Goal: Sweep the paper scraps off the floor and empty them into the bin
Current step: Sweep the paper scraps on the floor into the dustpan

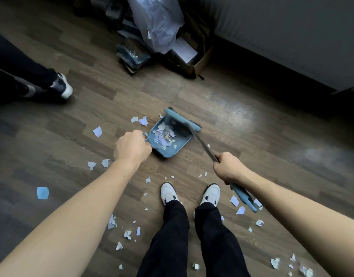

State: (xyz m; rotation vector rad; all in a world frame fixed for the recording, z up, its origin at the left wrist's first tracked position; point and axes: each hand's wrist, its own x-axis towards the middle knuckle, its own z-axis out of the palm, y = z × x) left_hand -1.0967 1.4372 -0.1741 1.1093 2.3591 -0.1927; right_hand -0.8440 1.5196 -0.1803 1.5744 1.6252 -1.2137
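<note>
**Both hands wrapped round the sweeping tools, scraps in the pan**

The left hand (pixel 132 146) is closed in a fist, its fingers (pixel 146 144) curled tight round the handle of the blue dustpan (pixel 173 149). The handle leaves the pan at its nine o'clock side, and only a small loop of it shows above the knuckles. The pan sits on the wooden floor (pixel 242 120) at twelve o'clock from the wearer's white shoes (pixel 169 193).

The right hand (pixel 229 167) is also closed, its fingers (pixel 219 158) wrapped round the thin metal shaft of the broom (pixel 201 142). The shaft's blue grip end (pixel 244 197) sticks out behind the hand toward five o'clock. From the fingers the shaft runs toward eleven o'clock to the blue broom head (pixel 182 118), which lies across the pan's open mouth at its one o'clock edge.

A heap of paper scraps (pixel 165 136) lies inside the pan, just beside the left fingers at their three o'clock. Loose scraps (pixel 97 131) lie scattered on the floor: a few at the pan's ten o'clock, more at seven o'clock under the left forearm, others round the shoes and off at five o'clock.

Another person's shoe (pixel 63 84) stands at nine o'clock. A plastic bag (pixel 158 23) and a cardboard box (pixel 200 62) sit at twelve o'clock, well apart from the pan.
</note>
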